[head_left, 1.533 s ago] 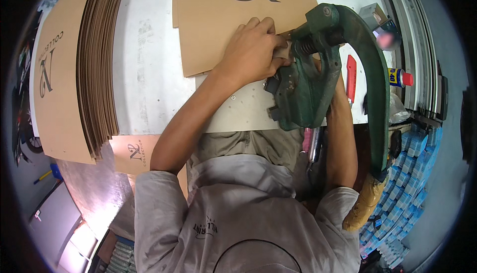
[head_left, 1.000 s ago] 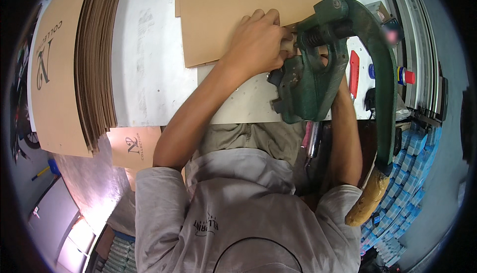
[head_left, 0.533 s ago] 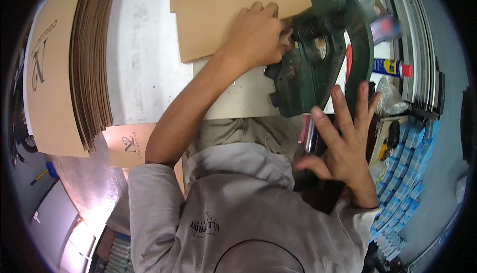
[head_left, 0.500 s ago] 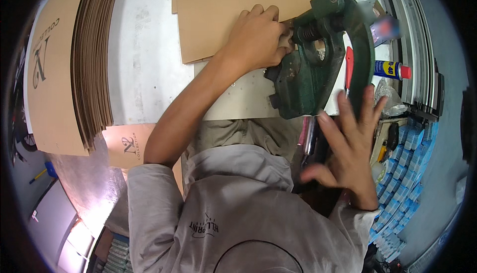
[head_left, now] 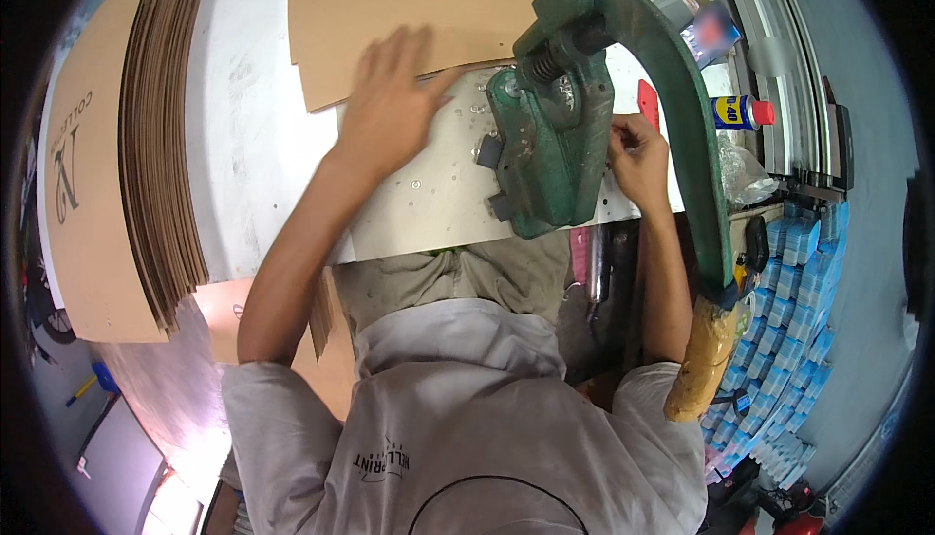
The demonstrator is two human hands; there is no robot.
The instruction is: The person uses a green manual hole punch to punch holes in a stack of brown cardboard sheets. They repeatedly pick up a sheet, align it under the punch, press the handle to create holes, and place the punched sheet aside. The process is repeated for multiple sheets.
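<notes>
A green metal hand press [head_left: 555, 155] stands at the near edge of the table, its long curved lever [head_left: 696, 126] ending in a yellow-wrapped handle [head_left: 701, 360] on the right. Left of the press, my left hand [head_left: 390, 107] lies on the near edge of a brown paper sheet or bag [head_left: 419, 9] with dark print. Its fingers are stretched out and slightly blurred, with nothing gripped. Between the press body and the lever, my right hand [head_left: 640, 160] has its fingertips pinched together; what they hold, if anything, is too small to tell. Small metal rings [head_left: 416, 184] lie scattered on the pale board [head_left: 390, 219].
A tall stack of brown printed bags [head_left: 97, 175] stands at the left. On the right are a red-handled tool [head_left: 649, 102], a blue and yellow spray can [head_left: 742, 112], a clear plastic bag [head_left: 745, 180] and small boxes [head_left: 682, 4]. Blue-wrapped packs [head_left: 779, 311] pile up beside the table.
My left hand has drawn back from the press jaw and opened over the brown bag. My right hand has moved from in front of the lever to behind the press, fingers now pinched. The view shifted.
</notes>
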